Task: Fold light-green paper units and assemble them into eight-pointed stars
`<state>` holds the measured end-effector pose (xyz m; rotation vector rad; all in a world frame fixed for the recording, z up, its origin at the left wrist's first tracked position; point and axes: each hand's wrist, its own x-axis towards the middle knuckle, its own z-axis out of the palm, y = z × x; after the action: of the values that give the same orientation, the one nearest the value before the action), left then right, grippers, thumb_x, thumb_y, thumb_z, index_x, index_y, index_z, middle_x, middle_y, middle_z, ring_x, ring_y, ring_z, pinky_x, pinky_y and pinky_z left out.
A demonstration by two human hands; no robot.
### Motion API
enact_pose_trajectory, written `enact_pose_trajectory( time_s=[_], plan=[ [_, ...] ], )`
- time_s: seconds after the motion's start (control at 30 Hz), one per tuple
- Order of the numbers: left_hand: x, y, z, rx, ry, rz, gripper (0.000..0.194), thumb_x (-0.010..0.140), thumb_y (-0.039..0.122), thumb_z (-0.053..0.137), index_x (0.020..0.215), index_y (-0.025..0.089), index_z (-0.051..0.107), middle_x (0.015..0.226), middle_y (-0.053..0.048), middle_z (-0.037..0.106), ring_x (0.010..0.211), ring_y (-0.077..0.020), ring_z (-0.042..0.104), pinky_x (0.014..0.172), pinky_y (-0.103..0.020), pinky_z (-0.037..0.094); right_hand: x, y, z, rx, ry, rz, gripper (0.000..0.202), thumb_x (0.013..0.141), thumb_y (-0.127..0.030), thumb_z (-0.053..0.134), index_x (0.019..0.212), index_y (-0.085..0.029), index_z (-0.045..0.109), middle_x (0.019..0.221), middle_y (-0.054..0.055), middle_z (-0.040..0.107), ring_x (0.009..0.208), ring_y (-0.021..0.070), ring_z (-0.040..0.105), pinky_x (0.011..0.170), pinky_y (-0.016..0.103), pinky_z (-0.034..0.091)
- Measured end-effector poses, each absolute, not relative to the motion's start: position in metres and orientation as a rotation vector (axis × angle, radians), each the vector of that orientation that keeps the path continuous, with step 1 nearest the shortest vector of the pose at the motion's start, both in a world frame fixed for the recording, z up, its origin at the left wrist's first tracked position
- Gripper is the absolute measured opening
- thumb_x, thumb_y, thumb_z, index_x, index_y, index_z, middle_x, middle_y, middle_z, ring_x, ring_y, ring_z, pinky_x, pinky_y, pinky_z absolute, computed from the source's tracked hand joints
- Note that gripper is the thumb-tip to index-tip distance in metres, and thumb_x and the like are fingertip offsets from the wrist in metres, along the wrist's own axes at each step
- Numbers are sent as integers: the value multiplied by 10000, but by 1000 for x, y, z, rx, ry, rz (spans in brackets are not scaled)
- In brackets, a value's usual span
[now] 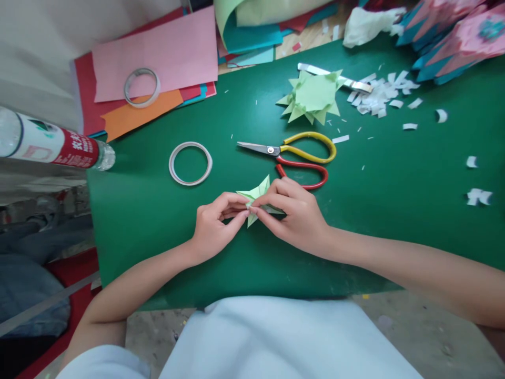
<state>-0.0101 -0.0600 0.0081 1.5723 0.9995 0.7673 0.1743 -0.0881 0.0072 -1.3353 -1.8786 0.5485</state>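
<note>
Folded green paper is at seven o'clock from the scissors, pinched in the fingers of both left hand and right hand; on the bench, a tape roll lies at ten o'clock from it.

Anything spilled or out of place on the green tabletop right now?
Yes: white paper scraps lie in a loose heap beyond the scissors, with stray bits strewn to the right. They look like uncollected offcuts.
</note>
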Motion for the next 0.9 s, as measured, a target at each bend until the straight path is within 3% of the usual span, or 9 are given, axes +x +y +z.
enact_pose_trajectory(
  time_s=[0.27, 0.4, 0.57, 0.7, 0.8, 0.9],
  plan=[
    [-7, -61, 8, 1564, 1077, 777, 180, 772, 113, 676, 818, 194, 522, 720, 48, 674, 681, -76, 709, 675, -142, 594, 173, -90, 3, -1309, -1961, 438, 117, 894, -193, 571, 782, -183, 604, 686, 14, 590, 642, 135, 493, 602, 271, 400],
    [-5, -63, 8, 1460, 1135, 788, 306, 735, 104, 690, 814, 217, 417, 727, 70, 687, 699, -77, 722, 719, -160, 597, 172, -91, 3, -1270, -2036, 259, 111, 878, -178, 587, 767, -191, 585, 694, 19, 604, 659, 143, 501, 607, 281, 407],
    [-5, -62, 10, 1416, 1165, 764, 325, 719, 123, 703, 811, 221, 406, 703, 67, 691, 751, -108, 738, 749, -202, 603, 175, -89, 5, -1220, -2063, 3, 235, 857, -204, 620, 700, -223, 447, 605, -2, 497, 605, 151, 439, 546, 293, 369],
    [-6, -58, 11, 1341, 1177, 748, 315, 720, 150, 715, 850, 220, 437, 723, 49, 714, 745, -120, 737, 724, -210, 600, 182, -84, 6, -1244, -1918, 70, 229, 819, -286, 667, 875, -218, 456, 743, 39, 546, 688, 187, 514, 585, 322, 428],
    [-7, -56, 12, 1259, 1151, 760, 322, 718, 143, 722, 868, 218, 447, 705, 54, 707, 697, -104, 723, 692, -190, 589, 185, -82, 7, -1354, -1759, 333, 347, 818, -291, 654, 1084, -206, 448, 925, 75, 562, 717, 174, 535, 590, 317, 463],
    [-9, -54, 12, 1211, 1124, 764, 321, 728, 154, 733, 883, 214, 458, 697, 54, 696, 684, -88, 709, 691, -176, 577, 187, -80, 8, -1381, -1686, 652, 420, 845, -253, 628, 1201, -219, 407, 931, 41, 588, 682, 134, 546, 577, 272, 469]
  ],
)
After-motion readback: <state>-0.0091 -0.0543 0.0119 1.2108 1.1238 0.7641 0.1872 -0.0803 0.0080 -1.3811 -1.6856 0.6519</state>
